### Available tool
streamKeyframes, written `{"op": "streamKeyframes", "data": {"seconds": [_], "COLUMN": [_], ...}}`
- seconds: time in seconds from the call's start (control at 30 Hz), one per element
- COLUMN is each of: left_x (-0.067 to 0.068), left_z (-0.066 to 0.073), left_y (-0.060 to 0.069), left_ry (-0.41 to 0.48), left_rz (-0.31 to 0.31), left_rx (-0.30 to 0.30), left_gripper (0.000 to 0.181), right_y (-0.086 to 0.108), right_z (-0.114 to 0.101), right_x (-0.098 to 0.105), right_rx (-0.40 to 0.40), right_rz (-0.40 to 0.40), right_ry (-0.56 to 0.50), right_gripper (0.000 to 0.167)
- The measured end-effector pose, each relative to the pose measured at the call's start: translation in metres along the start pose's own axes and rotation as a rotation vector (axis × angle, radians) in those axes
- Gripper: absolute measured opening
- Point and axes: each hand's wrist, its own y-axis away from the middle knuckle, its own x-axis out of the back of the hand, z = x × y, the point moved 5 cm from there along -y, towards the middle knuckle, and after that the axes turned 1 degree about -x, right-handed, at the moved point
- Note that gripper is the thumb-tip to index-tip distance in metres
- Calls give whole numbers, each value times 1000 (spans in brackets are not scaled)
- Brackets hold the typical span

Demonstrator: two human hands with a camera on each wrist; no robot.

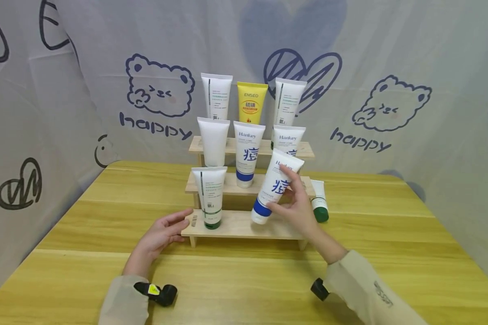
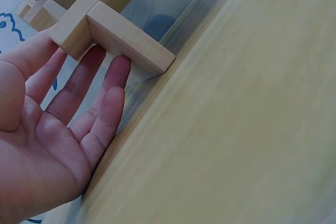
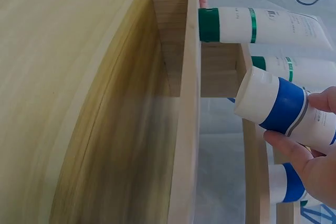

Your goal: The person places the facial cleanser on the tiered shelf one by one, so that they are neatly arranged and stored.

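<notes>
In my right hand (image 1: pixel 294 210) I hold a white squeeze tube with a blue band (image 1: pixel 277 180), tilted with its cap down, above the lowest step of a three-step wooden display stand (image 1: pixel 240 225). The right wrist view shows thumb and fingers pinching the tube (image 3: pixel 291 106) near its blue band. My left hand (image 1: pixel 164 232) is at the left end of the lowest step, with loosely bent fingers (image 2: pixel 73 82) touching the wood by the stand's leg (image 2: pixel 131 38). On that step a white tube with a green cap (image 1: pixel 211 196) stands at the left.
The middle step carries a plain white tube (image 1: pixel 213 142) and two blue-banded tubes, one (image 1: pixel 249 151) central. Up top, a yellow tube (image 1: pixel 252 101) stands between two white ones. Another green-capped tube (image 1: pixel 319 201) is on the table right of the stand. A printed curtain (image 1: pixel 236 40) hangs behind.
</notes>
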Motion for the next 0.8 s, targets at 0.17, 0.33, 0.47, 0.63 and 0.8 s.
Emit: {"op": "streamKeyframes", "data": {"seconds": [0.17,0.33,0.47,0.63,0.8], "left_x": [0,0,1,1,1], "left_z": [0,-1,-1,-1,-1], "left_y": [0,-1,-1,-1,-1], "left_ry": [-6,-10,-7,-9,-6], "left_rz": [3,1,3,2,0], "left_rx": [3,2,1,0,1], "left_gripper": [54,54,53,53,53], "right_y": [-1,-2,-3,-2,3], "right_z": [2,1,2,-2,-18], "right_x": [-15,-27,-35,-43,-49], "right_rx": [34,157,222,246,261], "right_rz": [-47,-81,-94,-96,-114], "right_ry": [36,86,133,191,200], "right_gripper": [81,77,74,71,68]}}
